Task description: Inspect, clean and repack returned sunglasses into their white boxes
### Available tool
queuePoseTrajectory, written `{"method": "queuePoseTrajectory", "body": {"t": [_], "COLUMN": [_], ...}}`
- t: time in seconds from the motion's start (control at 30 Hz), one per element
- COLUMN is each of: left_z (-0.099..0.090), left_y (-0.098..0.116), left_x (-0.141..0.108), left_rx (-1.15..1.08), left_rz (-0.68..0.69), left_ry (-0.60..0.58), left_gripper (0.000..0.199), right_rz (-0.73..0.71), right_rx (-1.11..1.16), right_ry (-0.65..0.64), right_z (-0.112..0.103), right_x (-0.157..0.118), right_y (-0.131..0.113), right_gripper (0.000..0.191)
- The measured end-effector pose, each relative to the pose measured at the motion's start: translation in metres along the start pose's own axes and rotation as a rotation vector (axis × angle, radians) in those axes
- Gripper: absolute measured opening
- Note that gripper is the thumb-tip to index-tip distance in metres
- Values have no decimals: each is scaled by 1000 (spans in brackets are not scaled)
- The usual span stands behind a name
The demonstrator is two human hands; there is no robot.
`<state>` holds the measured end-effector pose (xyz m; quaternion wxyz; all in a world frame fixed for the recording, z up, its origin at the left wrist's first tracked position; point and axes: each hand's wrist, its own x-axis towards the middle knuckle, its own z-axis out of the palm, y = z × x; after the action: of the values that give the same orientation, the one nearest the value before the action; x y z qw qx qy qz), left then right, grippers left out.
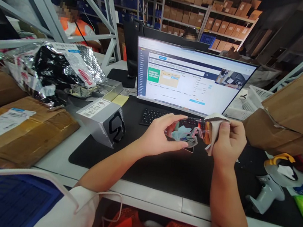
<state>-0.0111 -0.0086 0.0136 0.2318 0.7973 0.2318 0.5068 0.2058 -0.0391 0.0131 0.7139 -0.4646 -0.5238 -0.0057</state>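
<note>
In front of the monitor, my left hand (162, 134) grips a pair of clear-lensed goggles (185, 133) by one end, thumb below and fingers above. The lens is see-through and shiny, with reddish and pale green reflections. My right hand (228, 142) pinches a white cloth (215, 128) with a dark edge at the other end of the goggles. Whether that hand also grips the frame is hidden by the cloth. Left of my hands, a silver-grey box (104, 121) with a black eyewear picture stands upright on the black mat (157, 171).
Behind the hands are a keyboard (151, 117) and a lit monitor (178, 83). A barcode scanner (266, 193) and tape dispenser (280, 167) lie at right, near stacked cartons (301, 101). At left are a taped carton (20, 132) and silver plastic bags (61, 66). Other people sit beyond.
</note>
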Motion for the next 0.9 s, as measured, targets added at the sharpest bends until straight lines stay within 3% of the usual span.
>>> {"method": "queuePoseTrajectory", "body": {"t": [0.07, 0.17, 0.23, 0.3, 0.47, 0.67, 0.8, 0.9], "left_z": [1, 2, 2, 1, 0, -4, -5, -3], "left_y": [1, -1, -3, -4, -1, -1, -1, -2], "left_x": [0, 0, 1, 1, 1, 1, 1, 1], "left_rx": [30, 68, 92, 128, 207, 252, 258, 275], "left_rz": [-15, -12, 5, 22, 27, 3, -32, -37], "left_ry": [29, 86, 132, 164, 168, 138, 137, 121], "left_gripper": [64, 62, 60, 59, 58, 54, 59, 58], "right_rz": [-128, -323, -399, -448, -419, -392, -352, -363], "right_rx": [-2, 32, 51, 55, 48, 111, 79, 77], "right_ry": [-73, -348, -528, -618, -525, -693, -572, -604], "right_z": [1, 3, 4, 5, 8, 9, 9, 10], "right_x": [-7, -16, -18, -17, -12, -12, -11, -14], "right_y": [-11, -25, -27, -23, -9, -12, -6, -7], "right_gripper": [20, 14, 13, 13, 13, 14, 13, 12]}}
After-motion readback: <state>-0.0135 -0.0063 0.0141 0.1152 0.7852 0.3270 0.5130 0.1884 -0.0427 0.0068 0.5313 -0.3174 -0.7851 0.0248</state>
